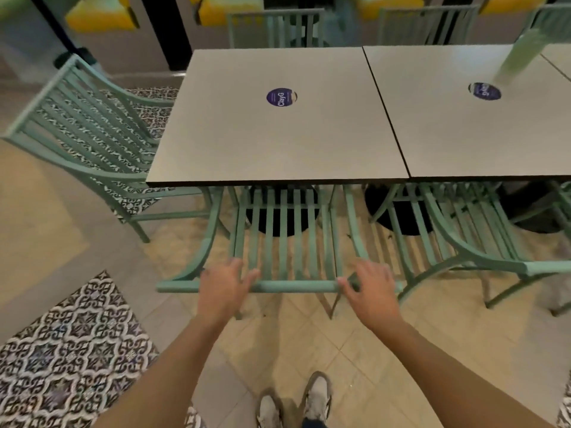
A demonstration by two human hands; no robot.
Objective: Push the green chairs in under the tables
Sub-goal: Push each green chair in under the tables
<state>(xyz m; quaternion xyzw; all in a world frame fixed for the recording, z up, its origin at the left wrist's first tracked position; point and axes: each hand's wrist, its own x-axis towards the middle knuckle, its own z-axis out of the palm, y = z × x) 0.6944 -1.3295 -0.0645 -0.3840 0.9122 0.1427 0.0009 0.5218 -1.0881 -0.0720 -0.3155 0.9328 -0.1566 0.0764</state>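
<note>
A café floor of pale tiles with patterned black-and-white patches (71,344) runs under a row of grey square tables, yellow seating blurred along the back wall. At the far left, a side chair (83,131) stands angled at the end of the left table (247,143), its seat only partly under the top. In the middle, the near chair (284,239) faces that table, seat slats already below the front edge, backrest still clear of it. The left hand (224,288) rests on the chair's top rail (293,286) with fingers spread and loosely draped over it; the right hand (370,288) lies on the same rail further along, fingers likewise extended over the bar, not clenched. The frame looks like painted metal: stiff, fairly light, likely to scrape or slide on smooth tile rather than tip. The top rail, held at both ends, seems the best place to push evenly. To the right, a neighbouring chair (472,242) sits skewed at the right table (463,134).
</note>
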